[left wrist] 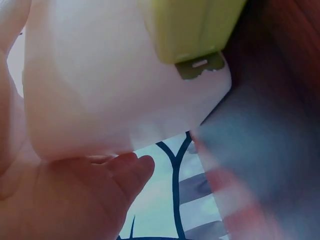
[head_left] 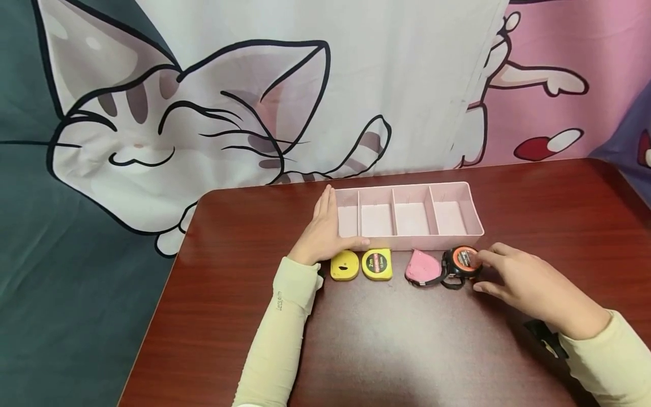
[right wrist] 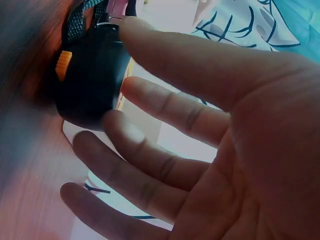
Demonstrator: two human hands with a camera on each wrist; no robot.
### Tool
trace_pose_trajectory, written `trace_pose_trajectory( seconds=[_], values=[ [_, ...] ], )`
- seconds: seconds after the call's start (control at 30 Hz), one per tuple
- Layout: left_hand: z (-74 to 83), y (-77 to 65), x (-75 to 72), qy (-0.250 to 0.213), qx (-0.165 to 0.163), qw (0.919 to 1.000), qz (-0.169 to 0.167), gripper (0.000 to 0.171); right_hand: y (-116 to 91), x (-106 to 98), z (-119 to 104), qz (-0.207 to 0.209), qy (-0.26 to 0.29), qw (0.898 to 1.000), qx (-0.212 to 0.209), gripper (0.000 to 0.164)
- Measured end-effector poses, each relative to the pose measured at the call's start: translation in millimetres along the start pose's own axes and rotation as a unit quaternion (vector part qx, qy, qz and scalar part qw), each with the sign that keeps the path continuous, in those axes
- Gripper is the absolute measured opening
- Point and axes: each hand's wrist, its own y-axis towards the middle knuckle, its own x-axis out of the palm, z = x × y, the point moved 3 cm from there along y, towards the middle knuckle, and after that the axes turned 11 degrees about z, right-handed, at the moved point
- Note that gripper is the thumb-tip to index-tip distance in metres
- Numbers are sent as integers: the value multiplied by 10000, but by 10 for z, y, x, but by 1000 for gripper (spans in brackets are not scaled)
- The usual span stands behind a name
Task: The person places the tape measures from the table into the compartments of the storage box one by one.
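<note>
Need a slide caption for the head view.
Left hand against pink tray; right hand at black-and-orange tape measure, in line with a pink one and two yellow ones.

Occluded, cropped and illegible parts in three views.
Head view: the left hand (head_left: 321, 229) hides the left end of the pink tray (head_left: 407, 243); lettering on the left sleeve (head_left: 277, 339) and fine print on the black tape measure (head_left: 459, 261) are illegibly small. Left-wrist view: a yellow tape measure (left wrist: 195, 30) runs off the top edge. Right-wrist view: the right hand (head_left: 534, 285) is cropped at right and below, the pink tape measure (head_left: 424, 267) above.
</note>
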Motion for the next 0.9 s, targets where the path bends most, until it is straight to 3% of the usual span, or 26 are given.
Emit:
trace_pose_trajectory(
  seconds=[0.2, 0.9],
  values=[
    [-2, 14, -6, 197, -15, 9998, 57, 131, -17, -13, -5, -96, -25, 9999, 38, 43],
    [3, 9, 6, 160, 178, 9994, 251, 128, -6, 61, -48, -116, 53, 9991, 393, 61]
  ],
)
